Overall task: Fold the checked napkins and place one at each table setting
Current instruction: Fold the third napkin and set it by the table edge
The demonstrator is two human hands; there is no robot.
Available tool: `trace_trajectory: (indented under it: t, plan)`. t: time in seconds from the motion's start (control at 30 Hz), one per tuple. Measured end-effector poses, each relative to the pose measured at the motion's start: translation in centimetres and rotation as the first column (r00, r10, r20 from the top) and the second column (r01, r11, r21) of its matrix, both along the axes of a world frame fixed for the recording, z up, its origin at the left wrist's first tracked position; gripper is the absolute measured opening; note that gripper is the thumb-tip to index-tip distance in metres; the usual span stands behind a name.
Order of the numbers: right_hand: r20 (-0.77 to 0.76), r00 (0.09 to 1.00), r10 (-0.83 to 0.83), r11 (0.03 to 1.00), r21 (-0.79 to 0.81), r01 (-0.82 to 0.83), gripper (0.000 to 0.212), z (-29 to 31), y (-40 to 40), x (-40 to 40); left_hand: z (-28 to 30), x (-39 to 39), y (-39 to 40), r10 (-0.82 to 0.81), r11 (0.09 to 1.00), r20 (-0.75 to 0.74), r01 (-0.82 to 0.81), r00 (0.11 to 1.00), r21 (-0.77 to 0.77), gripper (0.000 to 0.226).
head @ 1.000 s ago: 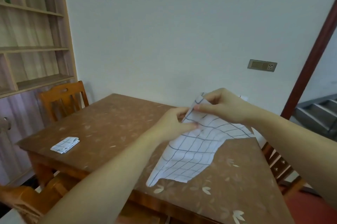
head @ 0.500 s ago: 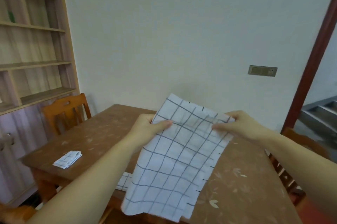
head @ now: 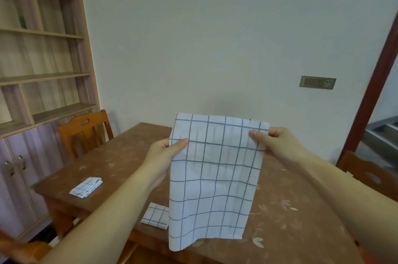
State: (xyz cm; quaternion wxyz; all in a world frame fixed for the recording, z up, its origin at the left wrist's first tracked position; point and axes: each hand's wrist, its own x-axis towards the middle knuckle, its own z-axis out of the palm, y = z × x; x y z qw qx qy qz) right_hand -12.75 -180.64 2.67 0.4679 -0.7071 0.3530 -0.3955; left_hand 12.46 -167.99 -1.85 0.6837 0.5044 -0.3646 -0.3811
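From the head camera, two checked napkins already lie folded on the wooden table: one folded napkin near the left edge, in front of the wooden chair by the bookshelf; a second folded napkin at the near edge, partly hidden behind the cloth in hand; so, as a judgement, two settings look served and at least one more is in progress. Another chair shows at the right, with no napkin visible before it; whether further settings exist outside the view I cannot tell.

The open checked napkin hangs upright in the air above the table, unfolded to a tall rectangle, its lower edge curling slightly near the table's front; no fold has been made in it yet, so folding and placing are both left for this one.

The left hand pinches the napkin's left edge a little below the top corner, thumb on the near face and the other fingers behind the cloth; the right hand pinches the right edge at about the same height, thumb pressed on the near face, fingers curled behind. Both grips are closed on the cloth; the top strip of the napkin stands free above the thumbs, and the rest hangs below and between the two hands, pulled fairly flat.
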Motion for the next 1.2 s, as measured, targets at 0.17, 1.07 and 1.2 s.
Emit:
trace_trajectory:
  t: [0.17, 1.07, 1.2]
  plan:
    - [-0.026, 0.999, -0.019, 1.000, -0.017, 0.018, 0.078, -0.2, -0.2, -0.3, -0.4, 0.0, -0.4, -0.022, 1.000, -0.033, 0.022, 0.999, 0.003, 0.022]
    - [-0.507, 0.843, 0.181, 0.845, -0.359, -0.398, 0.034, 5.9, 3.7, 6.6, 0.8, -2.0, 0.3, -0.122, 0.984, 0.366, 0.160, 0.922, -0.077, 0.018]
    - [-0.388, 0.915, 0.113, 0.827, -0.473, -0.303, 0.043, 6.7, 3.8, 7.0, -0.2, 0.3, 1.9, -0.142, 0.985, 0.472, 0.169, 0.870, -0.016, 0.057]
